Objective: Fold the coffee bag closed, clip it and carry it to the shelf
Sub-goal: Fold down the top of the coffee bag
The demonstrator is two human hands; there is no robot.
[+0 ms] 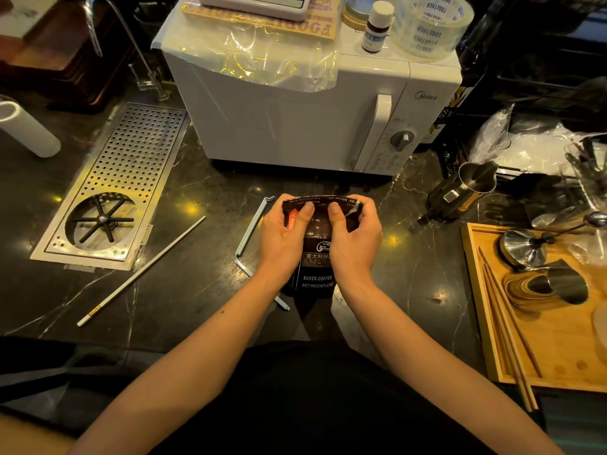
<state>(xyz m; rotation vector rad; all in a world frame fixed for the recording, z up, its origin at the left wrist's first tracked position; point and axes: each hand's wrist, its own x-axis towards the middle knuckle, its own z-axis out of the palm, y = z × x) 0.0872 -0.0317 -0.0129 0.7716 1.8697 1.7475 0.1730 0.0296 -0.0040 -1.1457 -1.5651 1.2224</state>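
A dark coffee bag with white lettering stands upright on the black marble counter in front of me. My left hand grips its upper left side and my right hand its upper right side. Both thumbs press on the front just under the top edge, which is bent over. A pale grey bag clip lies open on the counter just left of the bag, partly hidden behind my left wrist. No shelf can be made out.
A white microwave stands right behind the bag. A perforated metal drain tray and a thin white rod lie to the left. A steel pitcher and a wooden tray holding metal tools and chopsticks are on the right.
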